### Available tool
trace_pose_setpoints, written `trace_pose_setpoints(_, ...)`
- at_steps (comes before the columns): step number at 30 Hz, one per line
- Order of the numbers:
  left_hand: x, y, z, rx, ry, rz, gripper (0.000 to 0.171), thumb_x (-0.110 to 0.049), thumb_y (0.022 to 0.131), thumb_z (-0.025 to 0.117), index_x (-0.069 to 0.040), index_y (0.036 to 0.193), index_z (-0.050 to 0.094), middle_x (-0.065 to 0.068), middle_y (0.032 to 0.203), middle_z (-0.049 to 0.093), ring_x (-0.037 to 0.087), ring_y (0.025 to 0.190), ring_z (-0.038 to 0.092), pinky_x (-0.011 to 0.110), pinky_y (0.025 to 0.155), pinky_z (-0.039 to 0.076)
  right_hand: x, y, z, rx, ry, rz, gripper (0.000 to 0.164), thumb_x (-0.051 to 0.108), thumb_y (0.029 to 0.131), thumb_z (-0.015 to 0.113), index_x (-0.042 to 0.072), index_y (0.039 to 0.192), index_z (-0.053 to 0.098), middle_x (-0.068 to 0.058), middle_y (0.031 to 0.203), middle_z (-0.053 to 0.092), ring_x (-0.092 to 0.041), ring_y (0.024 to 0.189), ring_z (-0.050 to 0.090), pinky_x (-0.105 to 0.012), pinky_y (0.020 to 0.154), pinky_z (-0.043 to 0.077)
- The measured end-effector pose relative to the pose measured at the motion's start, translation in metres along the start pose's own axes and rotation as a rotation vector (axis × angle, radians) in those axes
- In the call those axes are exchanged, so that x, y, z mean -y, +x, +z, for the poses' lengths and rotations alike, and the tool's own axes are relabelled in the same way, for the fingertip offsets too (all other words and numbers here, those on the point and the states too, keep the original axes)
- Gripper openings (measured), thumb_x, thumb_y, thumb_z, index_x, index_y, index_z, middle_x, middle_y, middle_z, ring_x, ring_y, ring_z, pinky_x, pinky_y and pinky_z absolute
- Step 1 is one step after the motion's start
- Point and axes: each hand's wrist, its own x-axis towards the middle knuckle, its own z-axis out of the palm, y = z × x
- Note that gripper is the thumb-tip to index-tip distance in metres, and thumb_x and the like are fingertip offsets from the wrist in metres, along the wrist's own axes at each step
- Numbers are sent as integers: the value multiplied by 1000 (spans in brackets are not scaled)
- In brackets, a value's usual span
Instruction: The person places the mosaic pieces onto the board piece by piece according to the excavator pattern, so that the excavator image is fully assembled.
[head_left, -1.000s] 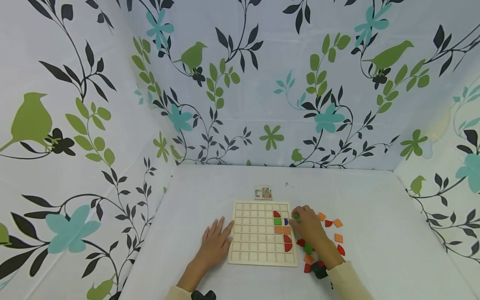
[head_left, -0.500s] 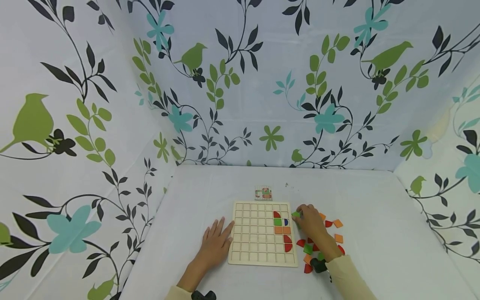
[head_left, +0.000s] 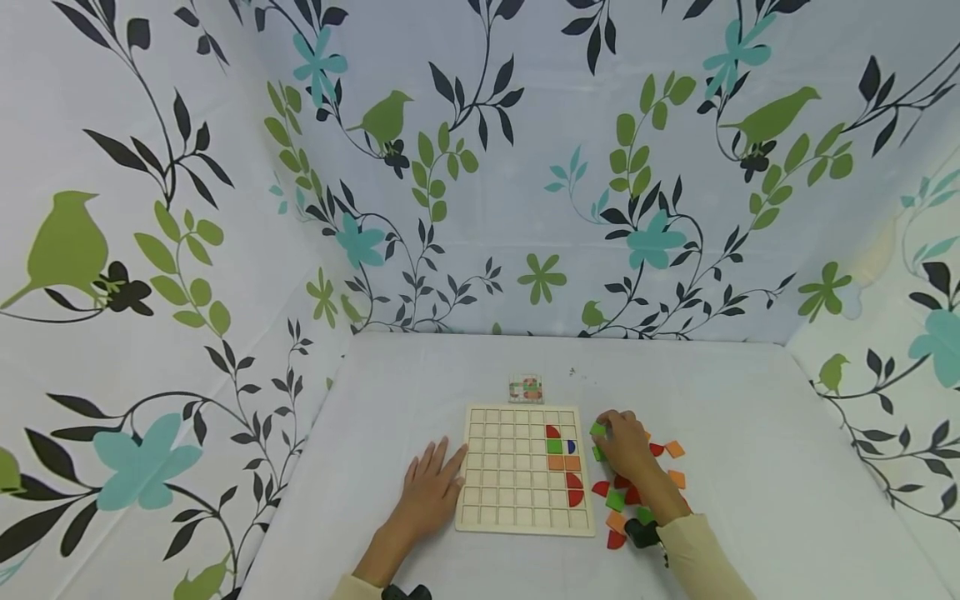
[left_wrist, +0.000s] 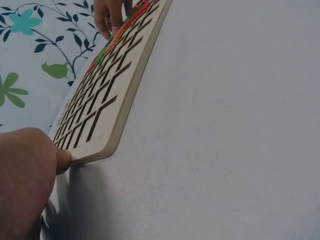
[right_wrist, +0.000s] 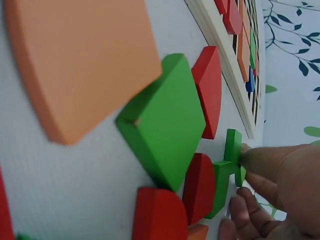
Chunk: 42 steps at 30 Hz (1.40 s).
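My left hand (head_left: 431,490) lies with fingers spread on the table, its thumb side at the left edge of a wooden grid board (head_left: 506,525). In the left wrist view the thumb touches the board's corner. Right of the board, my right hand (head_left: 628,446) pinches a small green tile (right_wrist: 232,145) between thumb and fingers, close over the table. Another green tile (head_left: 597,453) lies just below those fingertips. On the board's right side sit red quarter-round tiles (head_left: 574,489), a green square (head_left: 554,447), orange squares (head_left: 563,462) and a blue half-round piece (head_left: 572,447).
Loose red, green and orange tiles (head_left: 615,500) lie scattered right of the board, partly under my right forearm. A small pattern card (head_left: 526,388) lies behind the board. A patterned cloth (head_left: 480,167) hangs around the white table (head_left: 420,375).
My right hand has drawn back slightly to the right, away from the board's edge, uncovering green tiles at its fingertips. The left hand stays put.
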Motion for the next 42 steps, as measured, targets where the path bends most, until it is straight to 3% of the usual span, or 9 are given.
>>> trace_pose_setpoints(6, 1, 1, 0, 25, 16, -19, 53, -29, 112, 47, -20, 163, 42, 19, 173, 25, 47, 160, 18, 72, 123, 14, 1, 2, 4, -1, 6, -41, 30, 13, 102, 70, 0, 129, 65, -26, 131, 58, -39, 115, 55, -58, 104, 51)
trace_pose_setpoints(15, 3, -1, 2, -24, -35, 25, 52, -27, 110, 49, -17, 161, 45, 24, 171, 29, 53, 157, 21, 77, 120, 13, 3, 0, 7, 24, -22, -73, 29, 15, 101, 72, 3, 127, 68, -19, 124, 60, -33, 109, 54, -52, 100, 53)
trace_pose_setpoints(23, 4, 0, 3, -13, -48, 14, 53, -28, 110, 48, -18, 162, 44, 23, 172, 27, 52, 158, 19, 76, 121, 11, 8, -9, 7, -41, -71, -127, 28, 15, 99, 76, 3, 124, 69, -18, 121, 62, -35, 111, 58, -55, 99, 53)
trace_pose_setpoints(28, 5, -1, 5, -20, -31, 15, 53, -28, 110, 49, -18, 162, 44, 23, 171, 27, 51, 158, 19, 75, 122, 12, 11, -19, 7, -56, -104, -191, 30, 16, 98, 77, 6, 125, 69, -14, 120, 64, -33, 111, 58, -55, 96, 52)
trace_pose_setpoints(34, 5, -1, 6, -16, -32, 11, 54, -29, 110, 47, -19, 163, 43, 22, 172, 26, 51, 159, 18, 75, 122, 11, 21, -39, 11, -11, -111, -229, 29, 19, 96, 80, 11, 123, 71, -8, 118, 63, -28, 109, 57, -49, 91, 48)
trace_pose_setpoints(38, 3, -1, 1, -4, -24, -1, 53, -28, 111, 48, -18, 163, 43, 22, 172, 26, 50, 159, 19, 74, 122, 12, 27, -53, 18, 27, -112, -224, 31, 22, 95, 81, 16, 124, 72, -3, 120, 64, -23, 111, 56, -45, 93, 48)
trace_pose_setpoints(42, 2, 0, -2, 2, 2, -2, 52, -27, 111, 49, -18, 162, 44, 21, 172, 27, 48, 159, 21, 73, 123, 15, 30, -61, 26, 18, -116, -273, 28, 22, 94, 82, 18, 119, 72, 2, 115, 65, -17, 105, 56, -40, 90, 50)
